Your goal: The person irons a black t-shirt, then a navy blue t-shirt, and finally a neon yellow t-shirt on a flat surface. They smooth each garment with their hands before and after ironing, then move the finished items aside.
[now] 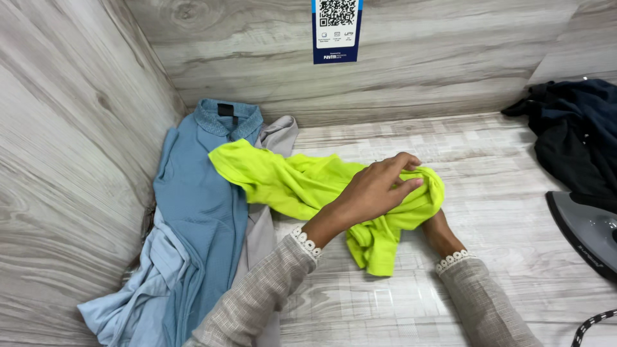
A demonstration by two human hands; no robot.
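A bright lime-green garment (289, 183) lies crumpled across the middle of the pale wood-grain surface (501, 167). My left hand (379, 186) rests on top of its right end, fingers curled and pinching the cloth. My right hand (440, 232) is mostly hidden under that same bunched end; only the wrist and lace-trimmed cuff show. To the left, a blue collared garment (202, 205) lies flat over a grey one (273, 138), with the green sleeve overlapping them.
A dark navy pile of clothes (575, 135) sits at the back right. A grey clothes iron (588, 234) with a braided cord (594, 321) stands at the right edge. Wood-grain walls close the left and back; a blue and white card (337, 31) hangs on the back wall.
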